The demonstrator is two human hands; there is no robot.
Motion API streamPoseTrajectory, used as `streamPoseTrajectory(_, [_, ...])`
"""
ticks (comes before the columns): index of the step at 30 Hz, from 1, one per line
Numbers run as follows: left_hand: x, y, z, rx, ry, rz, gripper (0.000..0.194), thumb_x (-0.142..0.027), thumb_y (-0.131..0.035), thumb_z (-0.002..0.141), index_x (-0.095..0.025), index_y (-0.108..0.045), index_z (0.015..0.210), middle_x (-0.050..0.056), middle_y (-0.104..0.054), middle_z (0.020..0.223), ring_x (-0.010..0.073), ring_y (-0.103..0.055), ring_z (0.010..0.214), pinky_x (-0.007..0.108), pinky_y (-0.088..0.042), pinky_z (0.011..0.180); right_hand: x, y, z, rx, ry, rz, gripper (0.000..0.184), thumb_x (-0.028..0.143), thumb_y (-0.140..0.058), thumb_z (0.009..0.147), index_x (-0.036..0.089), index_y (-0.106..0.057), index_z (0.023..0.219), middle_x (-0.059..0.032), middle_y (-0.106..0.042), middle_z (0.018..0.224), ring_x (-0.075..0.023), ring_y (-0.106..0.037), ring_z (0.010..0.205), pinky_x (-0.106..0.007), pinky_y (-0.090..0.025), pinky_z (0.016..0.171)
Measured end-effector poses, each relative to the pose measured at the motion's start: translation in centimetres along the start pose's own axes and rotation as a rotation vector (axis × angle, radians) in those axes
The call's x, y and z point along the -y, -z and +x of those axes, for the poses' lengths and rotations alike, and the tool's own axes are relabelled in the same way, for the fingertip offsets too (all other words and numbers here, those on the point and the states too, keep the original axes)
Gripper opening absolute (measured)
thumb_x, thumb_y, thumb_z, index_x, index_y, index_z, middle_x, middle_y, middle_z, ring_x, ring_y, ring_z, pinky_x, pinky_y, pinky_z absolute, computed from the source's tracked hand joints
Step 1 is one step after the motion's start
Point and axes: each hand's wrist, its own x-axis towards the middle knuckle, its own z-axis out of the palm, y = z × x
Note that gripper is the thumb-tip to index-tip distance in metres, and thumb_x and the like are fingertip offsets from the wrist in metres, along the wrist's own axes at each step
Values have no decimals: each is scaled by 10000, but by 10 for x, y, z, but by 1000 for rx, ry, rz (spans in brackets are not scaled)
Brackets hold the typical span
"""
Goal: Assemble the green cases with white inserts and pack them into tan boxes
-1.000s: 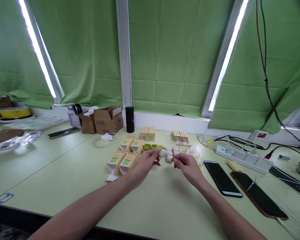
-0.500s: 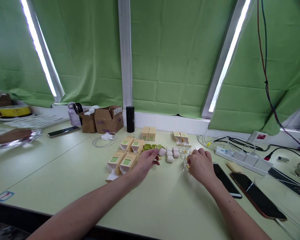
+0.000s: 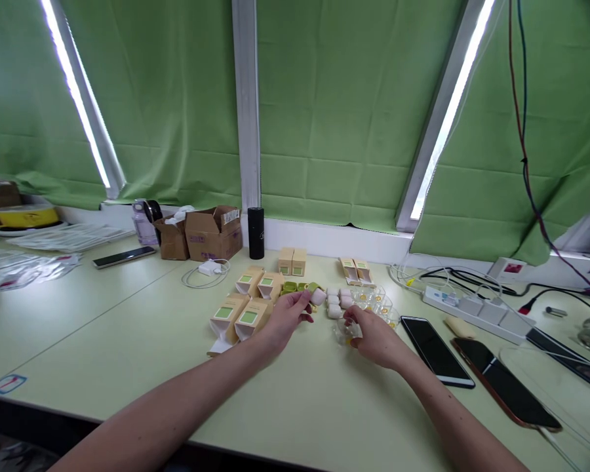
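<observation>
My left hand [image 3: 289,317] pinches a small rounded white block with a green piece on it [image 3: 317,297] between thumb and fingertips, just above the table. My right hand [image 3: 377,335] has its fingers closed on a clear plastic cup [image 3: 344,333] in front of the white blocks. Several pale rounded blocks [image 3: 334,310] stand close together between the hands. Behind my right hand are more clear cups [image 3: 379,305] with yellow spots in them. Small green pieces [image 3: 289,288] lie beyond my left hand. Several open kraft boxes [image 3: 250,318] with green labels stand left of it.
Two closed kraft boxes [image 3: 292,261] and two open ones [image 3: 356,271] stand farther back. Phones [image 3: 437,351] and a power strip [image 3: 472,311] with cables lie at right. A black bottle [image 3: 256,233] and brown cartons [image 3: 213,234] stand by the wall.
My right hand has moved left and nearer, bringing a clear plastic cup away from the group. My left hand holds its place. Another person's hand at far left has drawn back almost out of view.
</observation>
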Motion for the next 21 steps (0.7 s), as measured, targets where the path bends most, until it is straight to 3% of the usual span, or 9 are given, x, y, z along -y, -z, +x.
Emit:
streamPoseTrajectory(4, [5, 4, 4, -7, -27, -16, 588, -687, -839, 724, -123, -760, 869, 63, -644, 838, 148, -557, 759, 296, -513, 682, -7, 3, 6, 84, 24, 454, 392, 164, -758, 706, 237, -670, 1081, -63, -728, 1115, -280, -645, 1074, -413, -489, 914])
streamPoseTrajectory(8, [11, 8, 10, -42, -58, -47, 594, -702, -834, 714, -128, -746, 836, 42, -619, 790, 144, -552, 741, 293, -504, 679, 0, 8, 7, 199, 139, 1152, 456, 348, -821, 779, 260, -698, 1209, -81, -726, 1201, -269, -667, 1096, -434, -525, 940])
streamPoseTrajectory(11, [12, 8, 11, -67, -62, -63, 596, -708, -835, 706, -131, -743, 820, 35, -609, 773, 149, -549, 744, 297, -499, 675, 7, 6, 5, 222, 180, 1477, 475, 365, -824, 804, 278, -704, 1255, -82, -737, 1239, -289, -683, 1154, -493, -513, 1026])
streamPoseTrajectory(15, [9, 6, 9, -69, -55, -59, 606, -717, -834, 699, -130, -744, 818, 34, -612, 772, 149, -549, 739, 303, -498, 683, 13, 0, 4, 226, 156, 1624, 439, 378, -799, 834, 262, -722, 1250, -79, -770, 1197, -318, -713, 1173, -549, -462, 1117])
streamPoseTrajectory(21, [7, 5, 8, -72, -59, -51, 609, -720, -838, 690, -132, -740, 812, 29, -605, 761, 145, -546, 724, 297, -500, 672, 19, -3, 2, 159, 162, 1638, 463, 323, -854, 783, 268, -718, 1222, -60, -771, 1169, -304, -733, 1140, -558, -416, 1179])
